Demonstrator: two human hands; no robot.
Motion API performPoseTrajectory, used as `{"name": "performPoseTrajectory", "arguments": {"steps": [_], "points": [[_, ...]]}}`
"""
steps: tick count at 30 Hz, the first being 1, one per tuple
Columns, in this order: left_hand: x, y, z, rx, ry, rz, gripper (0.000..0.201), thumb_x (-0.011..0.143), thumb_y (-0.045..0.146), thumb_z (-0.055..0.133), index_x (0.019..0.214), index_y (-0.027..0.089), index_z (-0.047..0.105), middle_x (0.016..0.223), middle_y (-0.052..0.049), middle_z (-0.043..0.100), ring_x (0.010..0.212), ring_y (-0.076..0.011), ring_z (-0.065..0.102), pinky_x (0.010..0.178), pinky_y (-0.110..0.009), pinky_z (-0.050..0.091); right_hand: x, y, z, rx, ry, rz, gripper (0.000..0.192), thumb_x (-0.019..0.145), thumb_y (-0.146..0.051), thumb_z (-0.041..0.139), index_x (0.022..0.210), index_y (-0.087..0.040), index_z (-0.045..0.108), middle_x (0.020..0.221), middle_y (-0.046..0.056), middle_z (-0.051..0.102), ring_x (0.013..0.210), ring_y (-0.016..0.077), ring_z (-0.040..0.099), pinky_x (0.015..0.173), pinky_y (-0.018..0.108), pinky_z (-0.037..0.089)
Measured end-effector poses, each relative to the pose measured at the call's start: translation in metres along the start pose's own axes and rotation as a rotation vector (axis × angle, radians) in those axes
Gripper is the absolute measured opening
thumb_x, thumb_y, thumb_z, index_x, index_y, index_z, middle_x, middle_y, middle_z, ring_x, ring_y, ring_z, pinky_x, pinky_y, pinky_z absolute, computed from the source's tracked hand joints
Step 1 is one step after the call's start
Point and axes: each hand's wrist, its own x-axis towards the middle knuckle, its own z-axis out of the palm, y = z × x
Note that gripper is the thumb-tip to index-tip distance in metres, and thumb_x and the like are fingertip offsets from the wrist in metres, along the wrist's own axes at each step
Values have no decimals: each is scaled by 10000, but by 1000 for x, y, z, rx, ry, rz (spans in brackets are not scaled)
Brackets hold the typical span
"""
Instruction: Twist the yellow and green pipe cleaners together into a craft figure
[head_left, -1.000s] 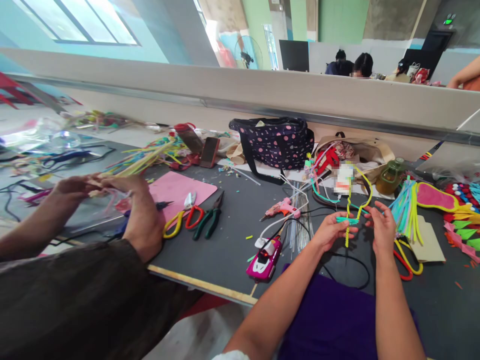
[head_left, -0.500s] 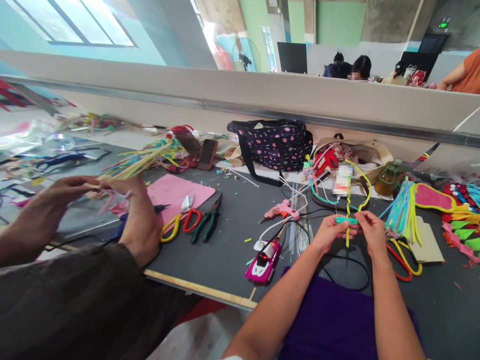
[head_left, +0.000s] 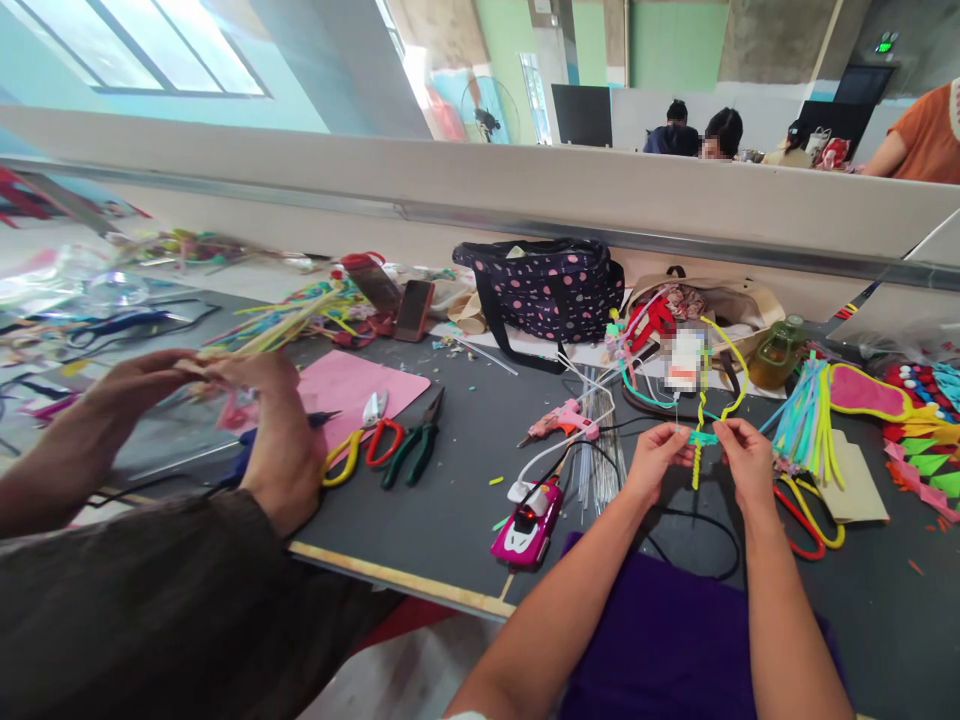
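Between my two hands is a short teal pipe cleaner piece [head_left: 702, 438], lying crosswise over a yellow twisted pipe cleaner [head_left: 696, 470]. My left hand [head_left: 660, 456] pinches the teal piece at its left end. At its right end, my right hand [head_left: 744, 458] pinches with thumb and forefinger. The yellow pipe cleaner hangs a little below the teal one, and its upper part runs up and loops over to the right. Behind it a white phone-like object [head_left: 684, 362], partly blurred out, lies with a white cable.
Left of my hands are a pink glue gun [head_left: 564, 422], a magenta power strip [head_left: 528, 530] and clear glue sticks [head_left: 600, 450]. Red-and-yellow scissors [head_left: 811, 520] and pastel pipe cleaners [head_left: 806, 410] lie right. A co-worker's hands [head_left: 225, 370] work at far left, beside green pliers [head_left: 414, 440].
My hands have drawn slightly apart along the teal piece, so more of it shows between them. The co-worker's hands have shifted slightly.
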Motion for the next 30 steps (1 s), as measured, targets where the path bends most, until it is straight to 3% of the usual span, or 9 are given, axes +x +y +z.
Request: {"name": "performPoseTrajectory", "arguments": {"steps": [6, 11, 18, 25, 30], "points": [[-1, 1, 1, -26, -9, 35, 400, 723, 484, 704, 886, 119, 689, 686, -45, 662, 563, -108, 597, 570, -233, 498, 3, 8, -1, -11, 20, -14, 335, 693, -497, 692, 768, -175, 634, 569, -46, 508, 472, 87, 370, 423, 217, 288], [-1, 2, 1, -21, 16, 63, 382, 714, 484, 710, 828, 120, 687, 688, -49, 660, 587, -122, 607, 584, -241, 497, 3, 8, 0, -23, 25, -22, 321, 706, -491, 685, 768, -180, 634, 550, -51, 483, 474, 92, 372, 427, 220, 292], [-2, -1, 2, 8, -77, 42, 332, 661, 404, 775, 817, 125, 684, 734, -39, 654, 646, -136, 602, 601, -251, 492, 1, 5, 1, -68, 8, -96, 326, 731, -502, 654, 755, -177, 640, 570, -23, 543, 517, 114, 437, 493, 235, 352], [-1, -2, 0, -7, -39, 62, 282, 672, 375, 769, 765, 127, 673, 690, -22, 635, 618, -123, 582, 585, -241, 472, -2, 2, 2, -34, -55, -40, 300, 742, -479, 659, 806, -186, 645, 622, -26, 557, 511, 105, 421, 439, 214, 309], [-2, 0, 1, 3, -52, 59, 293, 659, 382, 776, 783, 132, 685, 710, -26, 642, 637, -125, 579, 588, -239, 466, -2, 2, 0, -46, -65, -75, 273, 760, -447, 651, 830, -182, 653, 714, -2, 613, 560, 109, 470, 487, 217, 350]]}}
